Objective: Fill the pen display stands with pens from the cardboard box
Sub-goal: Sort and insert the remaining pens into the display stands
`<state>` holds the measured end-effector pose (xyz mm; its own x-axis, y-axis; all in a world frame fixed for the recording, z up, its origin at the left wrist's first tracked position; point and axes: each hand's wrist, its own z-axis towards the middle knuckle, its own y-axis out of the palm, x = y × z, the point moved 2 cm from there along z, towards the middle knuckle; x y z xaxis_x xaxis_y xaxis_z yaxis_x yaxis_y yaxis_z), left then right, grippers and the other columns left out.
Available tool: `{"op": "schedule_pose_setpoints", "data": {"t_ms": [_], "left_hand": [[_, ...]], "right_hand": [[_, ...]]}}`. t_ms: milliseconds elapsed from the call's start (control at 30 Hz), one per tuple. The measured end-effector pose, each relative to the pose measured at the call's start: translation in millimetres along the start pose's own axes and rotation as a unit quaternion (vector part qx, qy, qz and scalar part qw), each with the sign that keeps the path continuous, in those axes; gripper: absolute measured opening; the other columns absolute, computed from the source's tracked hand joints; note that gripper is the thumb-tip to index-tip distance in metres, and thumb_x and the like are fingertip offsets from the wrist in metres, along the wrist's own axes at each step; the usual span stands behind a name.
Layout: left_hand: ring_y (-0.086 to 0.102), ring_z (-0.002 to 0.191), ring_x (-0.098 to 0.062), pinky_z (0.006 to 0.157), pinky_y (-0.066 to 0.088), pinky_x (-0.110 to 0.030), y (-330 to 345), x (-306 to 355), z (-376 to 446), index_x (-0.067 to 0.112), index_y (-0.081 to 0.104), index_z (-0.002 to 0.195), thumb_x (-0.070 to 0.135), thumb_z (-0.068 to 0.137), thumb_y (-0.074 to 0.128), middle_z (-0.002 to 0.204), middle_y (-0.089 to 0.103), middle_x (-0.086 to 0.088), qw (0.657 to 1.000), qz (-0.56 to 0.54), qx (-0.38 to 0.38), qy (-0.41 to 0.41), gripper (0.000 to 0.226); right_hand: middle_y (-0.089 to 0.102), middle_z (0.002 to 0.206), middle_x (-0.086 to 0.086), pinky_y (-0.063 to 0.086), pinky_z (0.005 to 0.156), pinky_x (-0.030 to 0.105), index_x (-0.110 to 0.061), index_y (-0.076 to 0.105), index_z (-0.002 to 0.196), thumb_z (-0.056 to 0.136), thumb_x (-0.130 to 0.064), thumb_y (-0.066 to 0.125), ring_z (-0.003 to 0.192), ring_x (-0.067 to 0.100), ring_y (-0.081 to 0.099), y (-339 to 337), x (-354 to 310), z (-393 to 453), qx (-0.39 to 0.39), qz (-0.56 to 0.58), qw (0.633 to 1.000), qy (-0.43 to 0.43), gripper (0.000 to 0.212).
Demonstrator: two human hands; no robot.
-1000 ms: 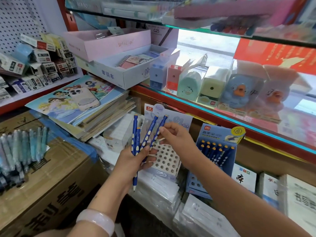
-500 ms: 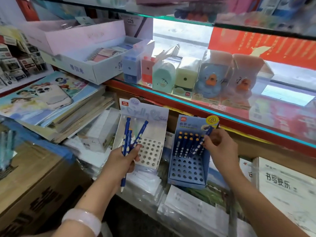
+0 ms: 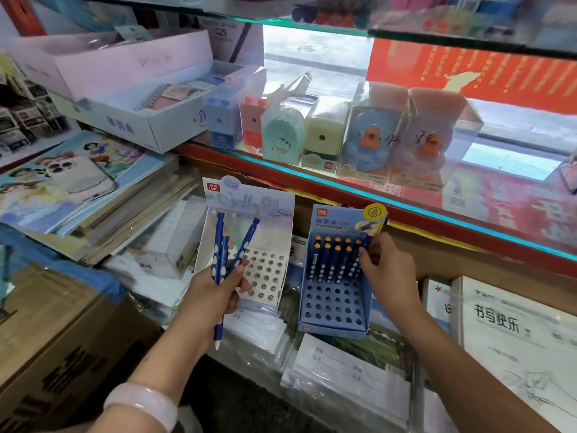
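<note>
Here, seen from the head camera, a person stands at a stationery shop counter. The left hand (image 3: pixel 212 290) grips three blue pens (image 3: pixel 229 250) fanned upward, their tips poking out below the palm. Behind them stands a white stand (image 3: pixel 265 276), its holes bare. Just to the right sits a blue stand (image 3: pixel 335 307) with two back rows of blue pens with orange caps. The right hand (image 3: pixel 387 270) pinches one pen (image 3: pixel 363 245) at the right end of those rows, fingers curled round it. A cardboard box (image 3: pixel 56 345) lies at lower left. Above, a glass shelf (image 3: pixel 406 195) carries boxed sharpeners (image 3: pixel 321 132).
</note>
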<state>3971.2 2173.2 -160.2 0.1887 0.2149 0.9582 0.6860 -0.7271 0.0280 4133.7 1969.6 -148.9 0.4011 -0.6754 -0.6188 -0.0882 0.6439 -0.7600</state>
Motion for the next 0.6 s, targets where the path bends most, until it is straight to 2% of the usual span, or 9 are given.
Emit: {"op": "schedule_pose_setpoints", "data": {"t_ms": [167,267,333,433,533,600], "left_hand": [[0.036,0.037,-0.005,0.037,0.030,-0.015,2,3,-1,0.015,0.062,0.096,0.012,0.094,0.051,0.063,0.058,-0.004,1.000,0.001,-0.008,0.007,0.012],[0.036,0.037,-0.005,0.038,0.030,-0.015,4,5,-3,0.014,0.062,0.100,0.011,0.094,0.050,0.064,0.059,-0.004,1.000,0.000,-0.023,0.013,0.013],[0.036,0.038,-0.007,0.038,0.031,-0.016,6,7,-5,0.013,0.060,0.102,0.011,0.094,0.050,0.063,0.062,-0.003,0.999,0.005,-0.031,0.020,0.013],[0.036,0.040,-0.010,0.039,0.031,-0.017,7,9,-8,0.009,0.055,0.104,0.010,0.094,0.049,0.062,0.065,-0.001,0.999,0.011,-0.038,0.027,0.012],[0.037,0.040,-0.010,0.040,0.032,-0.018,7,10,-11,0.005,0.050,0.104,0.010,0.095,0.048,0.063,0.067,-0.002,0.999,0.009,-0.043,0.028,0.011],[0.037,0.039,-0.010,0.040,0.032,-0.018,9,12,-13,0.006,0.049,0.100,0.009,0.094,0.048,0.065,0.068,-0.003,0.998,0.005,-0.054,0.027,0.007]], "right_hand": [[0.066,0.092,0.015,0.051,0.070,0.042,-0.004,0.052,0.106,0.093,-0.016,0.055,0.081,0.032,0.061,2,3,-3,-0.041,-0.012,0.999,0.003,0.018],[0.065,0.094,0.015,0.047,0.065,0.036,-0.003,0.053,0.108,0.093,-0.015,0.055,0.081,0.032,0.061,10,8,-1,-0.092,-0.059,0.994,0.012,0.019],[0.065,0.093,0.016,0.043,0.061,0.033,-0.002,0.053,0.103,0.094,-0.015,0.052,0.077,0.031,0.060,15,10,1,-0.113,-0.090,0.989,0.021,0.016],[0.067,0.086,0.017,0.040,0.058,0.029,-0.003,0.054,0.086,0.095,-0.016,0.051,0.066,0.026,0.054,15,11,1,-0.127,-0.140,0.982,0.025,0.016],[0.068,0.076,0.015,0.049,0.060,0.032,-0.003,0.060,0.082,0.094,-0.023,0.055,0.067,0.027,0.062,7,6,-2,-0.085,-0.125,0.988,0.032,0.023],[0.067,0.070,0.009,0.052,0.060,0.032,-0.010,0.061,0.079,0.094,-0.026,0.055,0.063,0.021,0.063,0,-9,-8,-0.029,-0.042,0.998,0.022,0.023]]}}
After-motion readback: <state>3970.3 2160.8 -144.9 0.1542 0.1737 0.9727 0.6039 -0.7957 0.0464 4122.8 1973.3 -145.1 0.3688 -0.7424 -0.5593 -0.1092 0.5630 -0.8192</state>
